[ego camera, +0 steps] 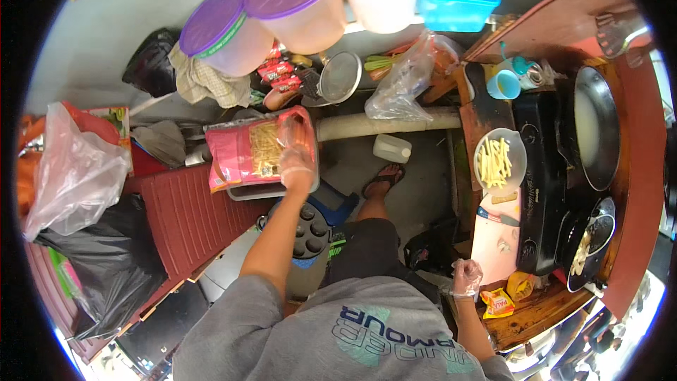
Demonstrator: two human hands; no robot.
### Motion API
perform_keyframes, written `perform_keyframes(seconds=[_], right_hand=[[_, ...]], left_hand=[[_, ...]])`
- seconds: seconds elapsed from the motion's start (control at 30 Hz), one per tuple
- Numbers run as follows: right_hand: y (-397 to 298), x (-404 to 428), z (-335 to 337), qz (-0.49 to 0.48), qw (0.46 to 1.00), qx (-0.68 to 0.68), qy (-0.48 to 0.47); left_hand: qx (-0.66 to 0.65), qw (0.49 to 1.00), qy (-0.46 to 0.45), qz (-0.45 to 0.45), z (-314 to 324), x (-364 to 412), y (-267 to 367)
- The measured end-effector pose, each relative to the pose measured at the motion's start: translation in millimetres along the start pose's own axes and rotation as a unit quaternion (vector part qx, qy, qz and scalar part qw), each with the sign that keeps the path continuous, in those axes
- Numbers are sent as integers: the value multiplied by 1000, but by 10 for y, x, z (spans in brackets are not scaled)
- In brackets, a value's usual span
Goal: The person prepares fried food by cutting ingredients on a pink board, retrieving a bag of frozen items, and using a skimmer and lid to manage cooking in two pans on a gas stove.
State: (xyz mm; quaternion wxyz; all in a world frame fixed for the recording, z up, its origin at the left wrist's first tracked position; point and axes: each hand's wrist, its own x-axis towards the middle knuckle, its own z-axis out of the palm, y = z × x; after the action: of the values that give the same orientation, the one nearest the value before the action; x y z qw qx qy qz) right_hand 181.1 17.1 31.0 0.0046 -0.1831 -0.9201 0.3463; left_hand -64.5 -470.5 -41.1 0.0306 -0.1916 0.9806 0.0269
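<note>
My left hand (pixel 296 161), in a clear plastic glove, reaches into the end of a pink plastic pack of French fries (pixel 264 148). Its fingertips are blurred behind the film, so their grip is hidden. The pack lies in a rectangular tray (pixel 254 193). Over on the right, my gloved right hand (pixel 466 278) has curled fingers and shows nothing in them. It is beside the near end of a pink cutting board (pixel 494 254), where a knife with a blue handle (pixel 492 215) lies. A translucent bowl (pixel 515 161) at the board's far end contains pale fries (pixel 494 164).
A black gas stove (pixel 537 190) carries a wok with pale liquid (pixel 587 127) and a smaller pan (pixel 576 280) holding food and a strainer. Yellow packets (pixel 498 303) lie near my right hand. Lidded tubs (pixel 296 5) line the back. A plastic jug (pixel 392 148) stands on the floor.
</note>
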Motion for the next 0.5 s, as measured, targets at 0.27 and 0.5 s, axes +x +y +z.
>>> perform_keyframes(seconds=[0.27, 0.5], right_hand=[[-164, 43, 169, 63, 994, -8, -84], [-99, 42, 269, 77, 984, -82, -136]], left_hand=[[-32, 947, -281, -156, 193, -18, -56], [-64, 982, -170, 45, 579, -369, -383]])
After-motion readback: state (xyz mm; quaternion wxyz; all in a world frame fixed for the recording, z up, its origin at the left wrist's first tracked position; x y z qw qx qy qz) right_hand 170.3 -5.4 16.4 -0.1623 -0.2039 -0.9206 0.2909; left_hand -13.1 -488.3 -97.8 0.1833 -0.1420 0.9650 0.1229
